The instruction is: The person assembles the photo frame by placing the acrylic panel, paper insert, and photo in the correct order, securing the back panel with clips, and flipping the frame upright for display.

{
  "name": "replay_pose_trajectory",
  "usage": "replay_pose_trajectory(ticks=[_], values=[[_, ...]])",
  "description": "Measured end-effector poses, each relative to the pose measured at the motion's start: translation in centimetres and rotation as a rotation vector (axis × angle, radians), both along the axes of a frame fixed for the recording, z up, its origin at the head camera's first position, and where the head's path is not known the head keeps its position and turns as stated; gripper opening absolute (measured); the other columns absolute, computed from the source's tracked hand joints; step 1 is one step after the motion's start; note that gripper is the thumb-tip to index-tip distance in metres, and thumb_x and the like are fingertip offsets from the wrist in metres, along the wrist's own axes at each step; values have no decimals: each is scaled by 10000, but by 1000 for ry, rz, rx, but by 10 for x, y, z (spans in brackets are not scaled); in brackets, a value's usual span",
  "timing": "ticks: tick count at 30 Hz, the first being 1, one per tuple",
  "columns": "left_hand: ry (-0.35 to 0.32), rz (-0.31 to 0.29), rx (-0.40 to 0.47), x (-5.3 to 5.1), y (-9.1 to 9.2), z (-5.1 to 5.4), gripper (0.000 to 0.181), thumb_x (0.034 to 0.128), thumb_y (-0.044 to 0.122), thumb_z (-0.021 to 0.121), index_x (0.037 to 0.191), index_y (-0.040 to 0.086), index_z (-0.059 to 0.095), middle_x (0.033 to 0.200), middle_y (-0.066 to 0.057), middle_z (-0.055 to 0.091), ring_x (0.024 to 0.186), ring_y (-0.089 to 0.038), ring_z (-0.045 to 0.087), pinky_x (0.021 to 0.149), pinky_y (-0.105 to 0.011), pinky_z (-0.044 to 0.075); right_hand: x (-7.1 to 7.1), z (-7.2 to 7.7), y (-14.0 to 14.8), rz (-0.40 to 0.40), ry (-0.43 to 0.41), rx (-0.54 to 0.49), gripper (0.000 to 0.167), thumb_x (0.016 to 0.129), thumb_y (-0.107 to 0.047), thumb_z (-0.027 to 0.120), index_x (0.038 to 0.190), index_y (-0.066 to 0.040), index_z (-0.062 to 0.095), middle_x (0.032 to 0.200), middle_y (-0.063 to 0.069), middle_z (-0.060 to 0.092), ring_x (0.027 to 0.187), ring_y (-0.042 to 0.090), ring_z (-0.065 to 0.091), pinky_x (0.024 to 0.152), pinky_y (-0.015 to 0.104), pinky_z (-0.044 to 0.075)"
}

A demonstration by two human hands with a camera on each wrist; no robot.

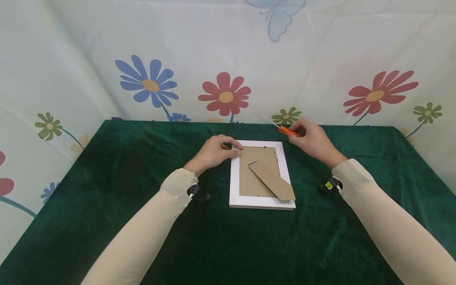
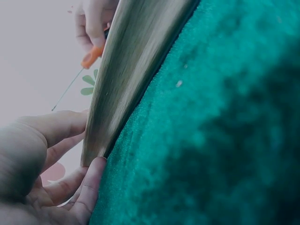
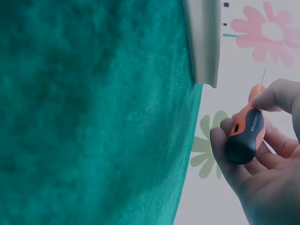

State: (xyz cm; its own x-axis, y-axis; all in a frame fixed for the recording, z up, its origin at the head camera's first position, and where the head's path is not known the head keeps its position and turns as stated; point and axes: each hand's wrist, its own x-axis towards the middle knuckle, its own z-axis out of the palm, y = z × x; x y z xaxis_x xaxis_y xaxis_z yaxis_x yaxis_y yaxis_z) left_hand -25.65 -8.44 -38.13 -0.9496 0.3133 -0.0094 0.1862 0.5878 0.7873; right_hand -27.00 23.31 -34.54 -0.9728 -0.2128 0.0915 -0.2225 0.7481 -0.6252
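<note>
A white picture frame [image 1: 234, 178] lies face down, its brown backing board [image 1: 249, 178] showing, with a brown stand flap [image 1: 272, 180] slanting across to the lower right. My left hand [image 1: 217, 152] rests on the frame's upper left corner; in the left wrist view its fingers touch the frame's side [image 2: 122, 70]. Above and right of the frame, my right hand [image 1: 313, 140] holds an orange and black screwdriver [image 3: 246, 133] by the handle, thumb and fingers curled round it. The thin shaft points up and left, clear of the frame.
Dark green velvet cloth [image 1: 142, 221] covers the table. Behind it hangs a pale backdrop [image 1: 199, 39] printed with flowers and a butterfly. Small dark fixings sit along the backing board's edges.
</note>
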Motion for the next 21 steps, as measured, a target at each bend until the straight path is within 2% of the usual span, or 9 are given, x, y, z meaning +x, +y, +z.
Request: replay_pose_trajectory(ticks=[5, 11, 18, 21], values=[[1, 2, 4, 0, 0, 0, 255, 989, 304, 774, 1224, 208, 795, 1391, -58, 601, 1092, -254, 611, 950, -454, 573, 8, 3, 4, 27, -33, -42, 340, 1014, -62, 644, 1328, 33, 558, 1295, 255, 614, 1132, 402, 580, 1010, 570, 511], [5, 1, -1, 1, 0, 1, 259, 989, 302, 773, 1228, 205, 795, 1399, -60, 600, 1100, -255, 607, 950, -456, 574, 15, 7, 7, 54, -97, -70, 406, 1012, -63, 607, 1402, 14, 526, 1309, 226, 602, 1092, 354, 569, 922, 455, 507], [5, 3, -9, 2, 1, 3, 254, 993, 296, 768, 1227, 201, 794, 1404, -64, 599, 1106, -258, 602, 955, -460, 571, 24, 7, 15, 66, -250, -156, 427, 1093, -185, 494, 1486, -21, 458, 1333, 227, 604, 1071, 354, 553, 910, 413, 492], [-1, 3, -6, 3, 1, 4, 249, 996, 297, 766, 1224, 202, 793, 1398, -63, 599, 1104, -258, 600, 956, -461, 569, 29, 7, 20, 80, -266, -163, 429, 1114, -247, 489, 1483, -30, 457, 1347, 223, 604, 1102, 356, 539, 914, 421, 473]])
